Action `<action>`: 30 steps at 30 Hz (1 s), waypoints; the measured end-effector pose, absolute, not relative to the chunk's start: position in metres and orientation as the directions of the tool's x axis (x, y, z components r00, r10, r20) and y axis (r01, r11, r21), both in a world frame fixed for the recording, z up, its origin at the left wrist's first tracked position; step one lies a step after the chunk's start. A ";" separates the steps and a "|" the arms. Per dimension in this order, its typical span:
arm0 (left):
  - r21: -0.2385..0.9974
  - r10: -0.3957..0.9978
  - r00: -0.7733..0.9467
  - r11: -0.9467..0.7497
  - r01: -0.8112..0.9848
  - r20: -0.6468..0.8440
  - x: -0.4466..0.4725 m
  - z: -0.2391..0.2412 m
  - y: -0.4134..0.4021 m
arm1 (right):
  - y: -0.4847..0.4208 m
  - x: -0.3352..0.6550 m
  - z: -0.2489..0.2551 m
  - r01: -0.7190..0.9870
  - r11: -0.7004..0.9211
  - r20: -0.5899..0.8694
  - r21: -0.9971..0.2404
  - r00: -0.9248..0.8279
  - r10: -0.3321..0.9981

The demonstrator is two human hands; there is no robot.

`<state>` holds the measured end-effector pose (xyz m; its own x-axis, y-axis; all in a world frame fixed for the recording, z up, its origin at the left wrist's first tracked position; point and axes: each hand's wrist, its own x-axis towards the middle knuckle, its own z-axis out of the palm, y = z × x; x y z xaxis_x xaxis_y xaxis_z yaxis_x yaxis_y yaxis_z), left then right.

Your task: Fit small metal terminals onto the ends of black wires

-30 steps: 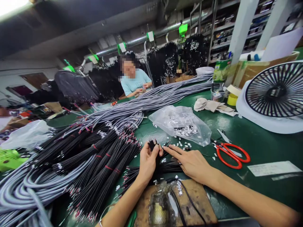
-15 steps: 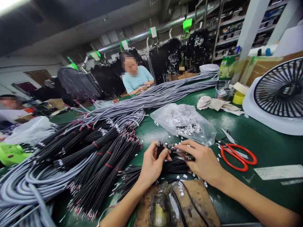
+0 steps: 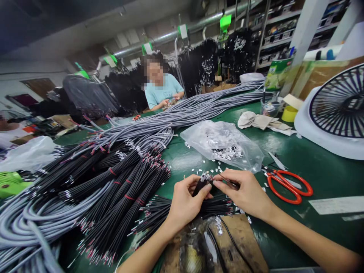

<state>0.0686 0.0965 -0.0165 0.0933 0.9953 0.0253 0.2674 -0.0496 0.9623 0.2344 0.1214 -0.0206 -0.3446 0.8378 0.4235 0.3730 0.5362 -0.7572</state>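
In the lower middle, the left hand [image 3: 184, 203] squeezed a bunch of black wires [image 3: 200, 185], tips up, and the right hand [image 3: 247, 193] pinched a thin piece [image 3: 229, 184] beside the tips.

scissors [image 3: 288, 184] right of hands [image 3: 216, 195]

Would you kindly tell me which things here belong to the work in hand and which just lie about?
In hand: small black wire bundle, gripped by left hand; right hand at its tips; loose black wires beneath.
Lying about: red scissors, plastic bag, fan, grey cables, rags.
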 end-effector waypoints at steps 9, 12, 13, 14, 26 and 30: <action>0.886 0.987 0.003 -0.147 0.440 0.162 0.065 -0.016 0.099 | 0.119 0.232 -0.026 0.344 0.581 0.478 -0.738 -0.341 0.809; 0.843 0.984 0.102 -0.175 0.509 0.142 0.065 -0.014 0.098 | 0.118 0.232 -0.027 0.356 0.567 0.475 -0.742 -0.317 0.821; 0.819 0.981 0.139 -0.192 0.541 0.138 0.066 -0.013 0.097 | 0.118 0.232 -0.027 0.368 0.554 0.468 -0.747 -0.301 0.831; 0.792 0.976 0.173 -0.210 0.573 0.134 0.067 -0.014 0.097 | 0.118 0.232 -0.027 0.381 0.540 0.459 -0.751 -0.286 0.841; 0.679 0.951 0.230 -0.307 0.666 0.205 0.064 -0.019 0.098 | 0.128 0.233 -0.033 0.437 0.447 0.312 -0.780 -0.348 0.884; 0.686 0.946 0.286 -0.308 0.659 0.150 0.064 -0.022 0.099 | 0.133 0.234 -0.034 0.392 0.343 0.174 -0.853 -0.407 0.897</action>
